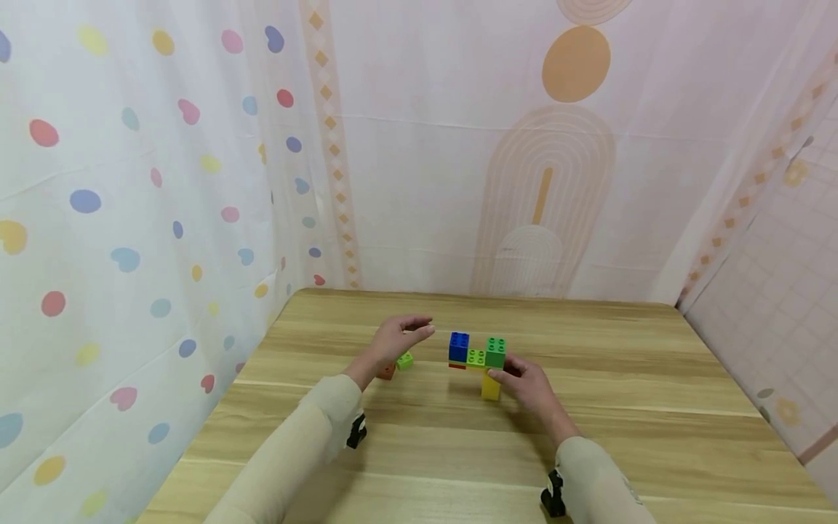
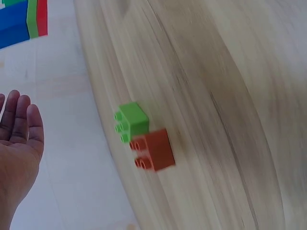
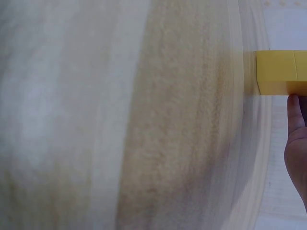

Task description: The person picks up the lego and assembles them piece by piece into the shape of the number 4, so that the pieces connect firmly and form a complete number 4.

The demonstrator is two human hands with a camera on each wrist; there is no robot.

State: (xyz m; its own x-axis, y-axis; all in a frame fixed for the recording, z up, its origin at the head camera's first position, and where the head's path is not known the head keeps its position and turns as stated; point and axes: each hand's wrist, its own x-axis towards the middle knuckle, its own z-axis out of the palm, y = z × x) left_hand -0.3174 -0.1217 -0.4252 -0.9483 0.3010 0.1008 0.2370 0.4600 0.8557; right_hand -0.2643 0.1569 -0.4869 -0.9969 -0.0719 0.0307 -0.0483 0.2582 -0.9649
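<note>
My right hand (image 1: 532,387) grips a toy building-brick structure by its upright part, the thumb at the yellow bricks (image 1: 490,388) below a green brick (image 1: 495,354). A lime-green piece (image 1: 476,357) links the green brick to a blue brick (image 1: 459,346), which sits over a thin red piece (image 1: 457,366). In the right wrist view, a finger touches the yellow bricks (image 3: 278,72) from below. To the left of the structure hovers my left hand (image 1: 399,338), holding nothing, its fingers extended. Beneath it lie a loose lime-green brick (image 2: 133,120) and an orange-brown brick (image 2: 158,149).
The wooden table (image 1: 419,466) runs back to a patterned curtain (image 1: 419,182). Another curtain, with coloured dots (image 1: 86,201), hangs along the left side. Each sleeve has a black device (image 1: 356,431) at the wrist.
</note>
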